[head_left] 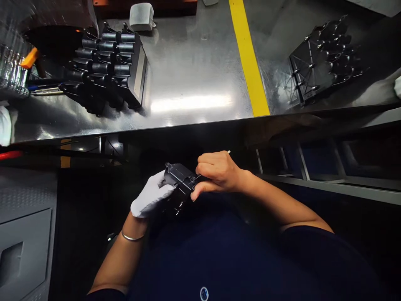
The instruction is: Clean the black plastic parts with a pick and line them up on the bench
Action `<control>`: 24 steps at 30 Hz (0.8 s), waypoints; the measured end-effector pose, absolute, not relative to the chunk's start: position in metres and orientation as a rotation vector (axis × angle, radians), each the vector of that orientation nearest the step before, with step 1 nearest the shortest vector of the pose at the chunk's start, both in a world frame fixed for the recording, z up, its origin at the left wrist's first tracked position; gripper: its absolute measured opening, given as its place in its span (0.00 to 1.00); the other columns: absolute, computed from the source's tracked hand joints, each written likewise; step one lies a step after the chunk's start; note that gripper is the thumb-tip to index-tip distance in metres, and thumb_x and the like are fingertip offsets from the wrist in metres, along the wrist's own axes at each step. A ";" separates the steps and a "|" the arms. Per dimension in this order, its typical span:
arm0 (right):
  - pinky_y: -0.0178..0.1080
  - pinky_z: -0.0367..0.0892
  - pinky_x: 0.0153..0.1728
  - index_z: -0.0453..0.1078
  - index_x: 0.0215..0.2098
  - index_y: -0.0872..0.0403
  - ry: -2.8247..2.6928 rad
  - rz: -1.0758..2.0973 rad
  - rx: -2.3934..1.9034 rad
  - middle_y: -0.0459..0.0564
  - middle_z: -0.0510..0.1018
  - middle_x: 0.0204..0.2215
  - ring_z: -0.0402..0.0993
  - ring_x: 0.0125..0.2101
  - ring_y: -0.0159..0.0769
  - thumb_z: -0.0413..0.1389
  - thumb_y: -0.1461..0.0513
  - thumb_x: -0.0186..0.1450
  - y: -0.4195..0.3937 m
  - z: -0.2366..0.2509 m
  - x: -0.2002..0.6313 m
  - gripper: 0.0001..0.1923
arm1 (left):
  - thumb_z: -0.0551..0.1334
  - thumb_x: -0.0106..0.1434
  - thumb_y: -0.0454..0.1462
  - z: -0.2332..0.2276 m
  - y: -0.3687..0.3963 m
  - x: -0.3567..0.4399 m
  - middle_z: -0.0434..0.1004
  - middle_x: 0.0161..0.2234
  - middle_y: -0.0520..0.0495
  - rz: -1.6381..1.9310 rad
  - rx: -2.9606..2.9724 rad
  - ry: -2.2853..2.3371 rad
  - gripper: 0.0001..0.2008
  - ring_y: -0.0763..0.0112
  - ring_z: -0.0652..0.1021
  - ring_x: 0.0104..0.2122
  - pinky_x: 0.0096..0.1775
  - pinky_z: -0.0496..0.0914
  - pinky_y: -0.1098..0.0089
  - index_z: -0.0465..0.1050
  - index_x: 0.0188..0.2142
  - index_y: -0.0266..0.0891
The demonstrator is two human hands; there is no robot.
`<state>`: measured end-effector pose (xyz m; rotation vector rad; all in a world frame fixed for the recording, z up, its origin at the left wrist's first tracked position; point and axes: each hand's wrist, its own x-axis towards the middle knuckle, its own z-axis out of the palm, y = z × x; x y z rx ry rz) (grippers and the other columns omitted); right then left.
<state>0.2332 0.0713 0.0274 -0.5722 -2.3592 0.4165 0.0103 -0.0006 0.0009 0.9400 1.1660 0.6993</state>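
My left hand [152, 196], in a white glove, grips a black molded plastic part [181, 175] in front of my body, off the table. The part has ribs, small lugs and pin-like projections on its lower side. At its right end my bare right hand [217, 173] is closed, the fingers curled round a thin tool. Only the tool's pale end [229, 151] sticks out above the knuckles, and a slim tip seems to meet the part. Most of the tool is hidden in the hand, so its kind cannot be told.
Beyond my hands runs the edge of a metal table [194, 75] with a yellow stripe [249, 58]. Stacked black parts [109, 67] stand at left, more black parts [326, 62] at right. A white folded cloth [141, 16] lies behind. A grey cabinet [25, 246] is lower left.
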 end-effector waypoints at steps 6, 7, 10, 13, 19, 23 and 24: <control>0.32 0.46 0.20 0.57 0.17 0.55 -2.352 0.513 -0.583 0.41 0.58 0.15 0.54 0.17 0.24 0.46 0.39 0.64 0.072 0.027 0.235 0.31 | 0.67 0.53 0.53 0.001 0.000 0.011 0.79 0.36 0.45 0.713 0.926 1.161 0.26 0.64 0.75 0.34 0.36 0.69 0.71 0.77 0.45 0.37; 0.32 0.46 0.20 0.57 0.17 0.55 -2.351 0.535 -0.582 0.41 0.59 0.15 0.54 0.17 0.24 0.46 0.39 0.64 0.072 0.026 0.235 0.32 | 0.67 0.53 0.53 0.002 0.000 0.011 0.80 0.36 0.45 0.710 0.930 1.164 0.27 0.64 0.75 0.34 0.36 0.69 0.72 0.77 0.45 0.37; 0.32 0.46 0.20 0.57 0.17 0.55 -2.336 0.586 -0.569 0.41 0.60 0.15 0.55 0.17 0.24 0.47 0.39 0.63 0.072 0.024 0.236 0.31 | 0.67 0.53 0.52 0.002 0.000 0.012 0.80 0.37 0.45 0.701 0.917 1.155 0.27 0.65 0.75 0.34 0.36 0.69 0.72 0.77 0.47 0.38; 0.32 0.45 0.19 0.56 0.17 0.55 -2.338 0.627 -0.559 0.41 0.60 0.14 0.56 0.17 0.24 0.47 0.39 0.63 0.072 0.024 0.237 0.32 | 0.68 0.52 0.53 0.000 -0.002 0.013 0.80 0.37 0.44 0.703 0.885 1.126 0.28 0.64 0.75 0.35 0.37 0.69 0.71 0.77 0.47 0.38; 0.33 0.45 0.19 0.56 0.17 0.55 -2.360 0.613 -0.531 0.41 0.59 0.15 0.55 0.17 0.24 0.48 0.41 0.65 0.071 0.026 0.237 0.30 | 0.68 0.53 0.52 -0.003 -0.003 0.011 0.80 0.36 0.45 0.694 0.885 1.123 0.27 0.63 0.75 0.35 0.37 0.69 0.71 0.77 0.46 0.38; 0.33 0.47 0.20 0.58 0.18 0.55 -2.353 0.564 -0.571 0.42 0.61 0.15 0.56 0.17 0.25 0.46 0.40 0.65 0.069 0.025 0.236 0.30 | 0.67 0.54 0.52 -0.004 -0.002 0.010 0.79 0.35 0.46 0.692 0.920 1.144 0.24 0.63 0.75 0.35 0.37 0.69 0.71 0.77 0.43 0.37; 0.33 0.47 0.21 0.58 0.18 0.55 -2.357 0.571 -0.584 0.42 0.61 0.15 0.56 0.17 0.25 0.46 0.40 0.65 0.069 0.025 0.236 0.30 | 0.67 0.54 0.52 -0.004 -0.002 0.010 0.79 0.36 0.45 0.691 0.919 1.147 0.24 0.63 0.75 0.36 0.37 0.70 0.71 0.77 0.43 0.37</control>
